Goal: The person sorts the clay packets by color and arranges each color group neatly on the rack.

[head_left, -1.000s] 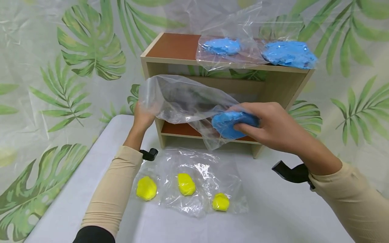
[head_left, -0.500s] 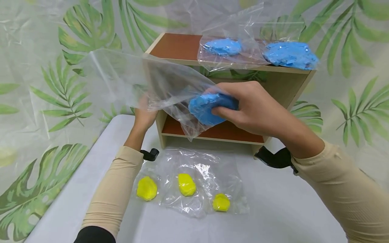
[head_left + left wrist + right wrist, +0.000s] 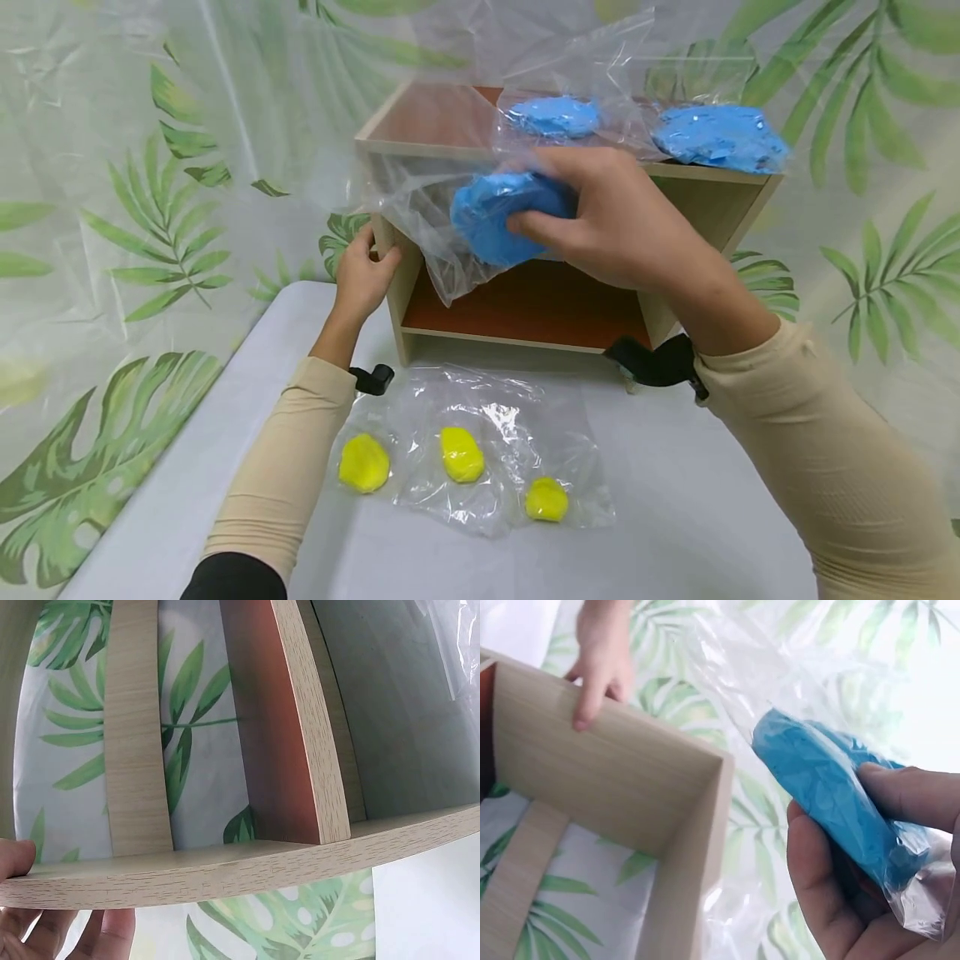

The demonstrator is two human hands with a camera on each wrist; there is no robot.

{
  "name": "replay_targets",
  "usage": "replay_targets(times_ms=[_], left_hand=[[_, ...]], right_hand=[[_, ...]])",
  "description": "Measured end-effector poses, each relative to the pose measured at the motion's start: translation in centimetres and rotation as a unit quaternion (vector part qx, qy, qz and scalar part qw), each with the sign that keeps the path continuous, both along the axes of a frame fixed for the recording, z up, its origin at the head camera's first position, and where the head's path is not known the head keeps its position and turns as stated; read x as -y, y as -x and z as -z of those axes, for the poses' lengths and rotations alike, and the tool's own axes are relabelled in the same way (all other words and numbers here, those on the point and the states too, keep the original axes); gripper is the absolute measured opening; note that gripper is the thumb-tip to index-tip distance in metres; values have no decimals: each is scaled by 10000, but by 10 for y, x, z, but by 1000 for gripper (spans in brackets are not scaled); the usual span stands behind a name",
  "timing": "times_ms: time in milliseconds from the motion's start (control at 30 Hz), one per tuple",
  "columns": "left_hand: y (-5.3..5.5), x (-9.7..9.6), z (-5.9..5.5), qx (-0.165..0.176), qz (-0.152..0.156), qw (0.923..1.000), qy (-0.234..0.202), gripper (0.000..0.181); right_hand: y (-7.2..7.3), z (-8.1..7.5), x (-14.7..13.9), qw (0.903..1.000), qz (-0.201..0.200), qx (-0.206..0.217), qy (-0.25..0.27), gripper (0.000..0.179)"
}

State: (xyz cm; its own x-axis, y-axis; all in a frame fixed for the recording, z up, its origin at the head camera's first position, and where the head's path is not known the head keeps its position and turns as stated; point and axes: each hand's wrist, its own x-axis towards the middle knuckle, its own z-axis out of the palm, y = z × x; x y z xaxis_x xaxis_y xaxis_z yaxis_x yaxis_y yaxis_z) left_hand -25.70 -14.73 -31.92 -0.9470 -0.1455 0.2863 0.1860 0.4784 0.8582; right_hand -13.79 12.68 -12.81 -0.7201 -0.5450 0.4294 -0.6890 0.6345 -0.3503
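Observation:
My right hand [image 3: 600, 208] grips a flattened lump of blue clay [image 3: 502, 221] inside a clear plastic bag, thumb on one face and fingers on the other. The loose part of that bag [image 3: 442, 258] trails to the left, in front of the small wooden shelf [image 3: 510, 333]. In the right wrist view the blue clay [image 3: 817, 780] shows edge-on between thumb and fingers. My left hand [image 3: 363, 275] holds the shelf's left side panel. In the left wrist view its thumb lies inside the panel [image 3: 225, 874] and its fingers are outside.
Two bagged blue lumps [image 3: 553, 117] [image 3: 720, 137] lie on the shelf's top board, middle and right. On the white table [image 3: 675, 500] in front, yellow lumps [image 3: 363, 462] [image 3: 461, 454] [image 3: 546, 498] lie in clear bags. A leaf-patterned sheet [image 3: 172, 250] hangs behind.
My right hand has risen and moved left with the bagged blue clay, from the shelf's lower front toward its top board. The loose bag has swung up left, uncovering my left hand, which stays on the panel.

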Motion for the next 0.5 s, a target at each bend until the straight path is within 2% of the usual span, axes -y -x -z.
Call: replay_targets(times_ms=[233,367,500], left_hand=[[0,2,2,-105,175,9996,-170,51],[1,3,2,-129,215,9996,-115,51],[2,1,2,-189,209,9996,-42,50]], right_hand=[[22,-25,19,9968,489,357,525,37],[40,-30,27,9915,937,513,736,40],[54,-31,32,9831,1200,924,1028,40]])
